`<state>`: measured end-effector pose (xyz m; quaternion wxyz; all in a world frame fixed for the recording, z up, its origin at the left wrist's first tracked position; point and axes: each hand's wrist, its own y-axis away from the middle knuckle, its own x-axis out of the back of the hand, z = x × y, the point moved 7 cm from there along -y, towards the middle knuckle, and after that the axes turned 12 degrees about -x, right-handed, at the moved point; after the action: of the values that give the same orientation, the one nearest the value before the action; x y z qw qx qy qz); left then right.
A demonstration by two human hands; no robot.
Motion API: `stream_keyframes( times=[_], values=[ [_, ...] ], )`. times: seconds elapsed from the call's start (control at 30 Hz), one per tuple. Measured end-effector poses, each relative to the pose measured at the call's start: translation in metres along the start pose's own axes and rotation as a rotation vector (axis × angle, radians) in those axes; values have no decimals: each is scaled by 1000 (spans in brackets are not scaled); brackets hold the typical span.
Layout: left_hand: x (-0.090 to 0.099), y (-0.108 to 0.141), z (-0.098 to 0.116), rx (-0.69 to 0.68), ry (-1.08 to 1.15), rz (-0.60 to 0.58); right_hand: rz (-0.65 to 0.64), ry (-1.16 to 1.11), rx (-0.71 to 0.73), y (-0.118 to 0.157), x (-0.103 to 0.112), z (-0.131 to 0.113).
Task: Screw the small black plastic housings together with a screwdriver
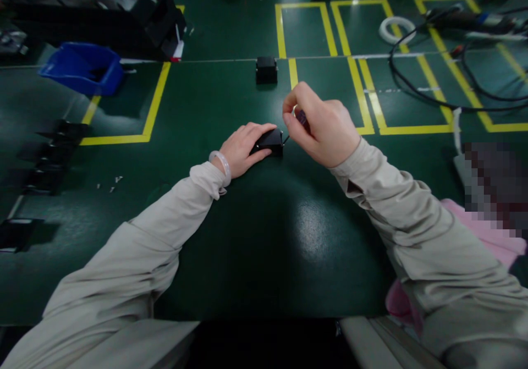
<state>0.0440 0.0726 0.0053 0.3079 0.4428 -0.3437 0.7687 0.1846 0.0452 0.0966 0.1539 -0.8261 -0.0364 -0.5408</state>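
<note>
I can read no word, number or brand from here. The only signs I make out are yellow lines (157, 102) on the desk (256, 270), boxing off plain areas without legible lettering. A pale patch on the black crate (103, 33) and a blue band on the tool (462, 20) at right are too small to read.

The head-worn camera looks forward and down at the nearby hands (328, 130).
</note>
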Motion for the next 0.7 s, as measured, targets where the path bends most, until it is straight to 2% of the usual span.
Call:
stream_keyframes(
  times=[0.5, 0.7],
  values=[
    [-1, 1, -1, -13, -7, 8, -13, 17, -12, -2, -1, 2],
    [0, 1, -1, -14, -9, 11, 30, 21, -33, -1, 3, 1]
  ],
)
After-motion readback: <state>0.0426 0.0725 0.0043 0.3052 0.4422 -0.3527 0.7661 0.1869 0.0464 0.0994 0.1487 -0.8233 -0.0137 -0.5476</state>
